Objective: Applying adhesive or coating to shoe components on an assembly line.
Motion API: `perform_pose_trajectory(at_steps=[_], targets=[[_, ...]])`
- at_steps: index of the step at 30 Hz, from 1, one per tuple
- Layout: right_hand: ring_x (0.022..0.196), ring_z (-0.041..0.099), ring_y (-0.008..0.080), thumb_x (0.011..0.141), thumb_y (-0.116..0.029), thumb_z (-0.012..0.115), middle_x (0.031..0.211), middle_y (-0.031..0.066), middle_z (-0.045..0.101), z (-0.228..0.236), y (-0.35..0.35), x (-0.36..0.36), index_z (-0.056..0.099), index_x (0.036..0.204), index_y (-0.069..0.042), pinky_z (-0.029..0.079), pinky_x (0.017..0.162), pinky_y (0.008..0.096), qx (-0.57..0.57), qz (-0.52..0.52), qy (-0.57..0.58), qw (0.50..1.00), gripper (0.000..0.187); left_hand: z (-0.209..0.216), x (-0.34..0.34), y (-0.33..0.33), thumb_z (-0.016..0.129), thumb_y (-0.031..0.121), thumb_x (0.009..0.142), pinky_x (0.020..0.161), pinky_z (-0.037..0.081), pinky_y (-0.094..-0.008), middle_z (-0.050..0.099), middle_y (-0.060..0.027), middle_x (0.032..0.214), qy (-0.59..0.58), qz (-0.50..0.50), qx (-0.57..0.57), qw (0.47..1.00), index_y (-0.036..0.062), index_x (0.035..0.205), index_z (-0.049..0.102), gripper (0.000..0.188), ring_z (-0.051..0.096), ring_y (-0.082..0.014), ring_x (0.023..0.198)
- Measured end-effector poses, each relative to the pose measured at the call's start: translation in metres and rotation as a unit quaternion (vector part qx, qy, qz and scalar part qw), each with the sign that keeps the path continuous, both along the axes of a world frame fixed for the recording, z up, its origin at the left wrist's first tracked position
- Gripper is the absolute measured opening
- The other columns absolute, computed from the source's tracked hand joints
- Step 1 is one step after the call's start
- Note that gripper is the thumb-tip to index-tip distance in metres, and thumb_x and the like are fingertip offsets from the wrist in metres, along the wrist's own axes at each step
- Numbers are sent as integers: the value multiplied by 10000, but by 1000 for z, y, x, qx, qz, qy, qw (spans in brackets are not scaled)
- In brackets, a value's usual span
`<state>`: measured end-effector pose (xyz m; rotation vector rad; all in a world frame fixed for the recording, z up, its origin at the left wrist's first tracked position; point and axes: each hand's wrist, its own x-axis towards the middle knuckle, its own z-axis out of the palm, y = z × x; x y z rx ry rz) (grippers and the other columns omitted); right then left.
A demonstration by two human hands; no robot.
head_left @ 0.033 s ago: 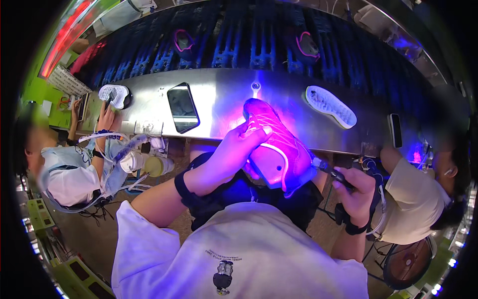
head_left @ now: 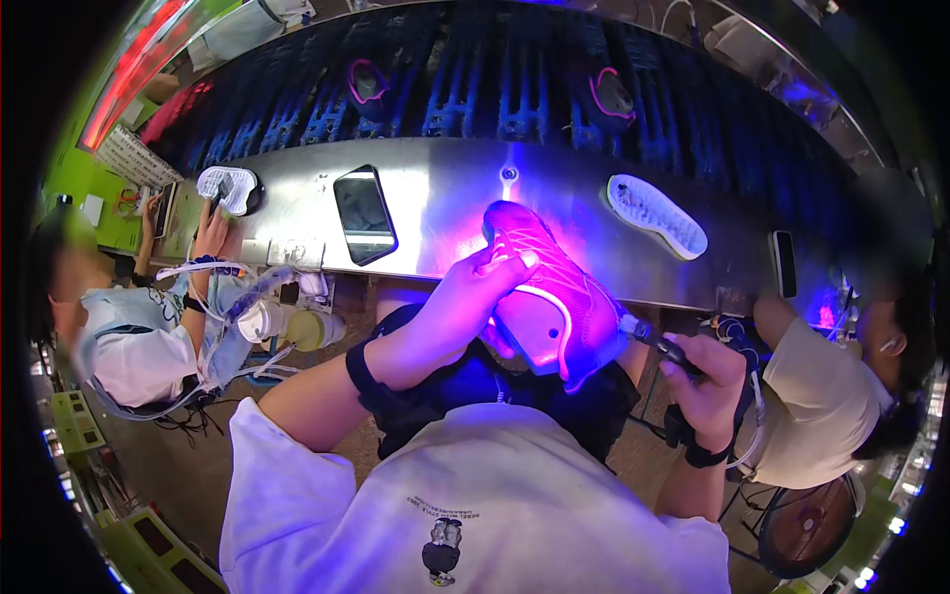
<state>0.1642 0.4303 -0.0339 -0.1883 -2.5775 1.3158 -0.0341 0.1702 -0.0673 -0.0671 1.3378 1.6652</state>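
My left hand (head_left: 475,282) grips a laced shoe upper (head_left: 546,267), its thumb lying across the side near the collar. The shoe is tilted, toe toward the table and heel toward me, lit pink and purple by a violet glow. My right hand (head_left: 708,371) is closed round the dark handle of a slim brush-like tool (head_left: 661,342). Its pale tip meets the lower edge of the shoe near the heel; the exact contact is hard to make out. A white sole (head_left: 657,216) lies on the metal table beyond my right hand.
On the metal table (head_left: 435,168) rest a phone (head_left: 365,215) and, at right, another dark phone (head_left: 785,263). Behind runs a dark slatted conveyor (head_left: 475,79) bearing two shoes (head_left: 367,81). People sit close on both sides; the left person's hand (head_left: 211,233) works at a sole (head_left: 228,188).
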Motion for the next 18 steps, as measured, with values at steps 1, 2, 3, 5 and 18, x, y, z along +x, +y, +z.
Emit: perform_pose_trajectory(at_steps=[1, 2, 3, 5, 18], targets=[[593, 572, 159, 721, 28, 808, 749, 81, 650, 5, 0, -3, 766, 1089, 5, 429, 560, 272, 4, 5, 4, 1000, 371, -2, -2, -4, 661, 389, 1004, 645, 619, -284, 701, -115, 1121, -20, -24, 11, 999, -20, 1356, 530, 555, 737, -177, 888], [621, 580, 157, 718, 33, 788, 752, 76, 650, 9, -1, -6, 760, 1077, 15, 432, 581, 277, 26, -4, -14, 1000, 361, -2, -3, -6, 624, 432, 1016, 541, 610, -269, 710, -111, 1084, -40, -48, 23, 998, -11, 1342, 541, 555, 746, -170, 795], [648, 588, 155, 715, 38, 769, 755, 72, 651, 14, -2, -8, 754, 1065, 25, 434, 602, 283, 48, -13, -31, 998, 351, 0, -2, -6, 624, 432, 1016, 541, 610, -269, 710, -111, 1084, -36, -43, 28, 998, -11, 1342, 541, 555, 746, -170, 795], [639, 587, 156, 705, 46, 769, 757, 69, 657, 20, -1, -14, 757, 1067, 15, 436, 596, 278, 64, -6, -19, 998, 364, 7, 2, -6, 583, 491, 1031, 436, 577, -236, 741, -118, 947, -90, -24, 6, 996, -17, 1316, 553, 583, 733, -161, 624], [615, 616, 160, 708, 14, 812, 760, 70, 671, 50, -8, -58, 774, 1108, -38, 454, 565, 273, 127, 52, 1, 991, 405, 8, 5, -31, 473, 640, 1028, 408, 453, -194, 723, -147, 925, -230, -53, 103, 966, 49, 1304, 572, 659, 624, -113, 545]])
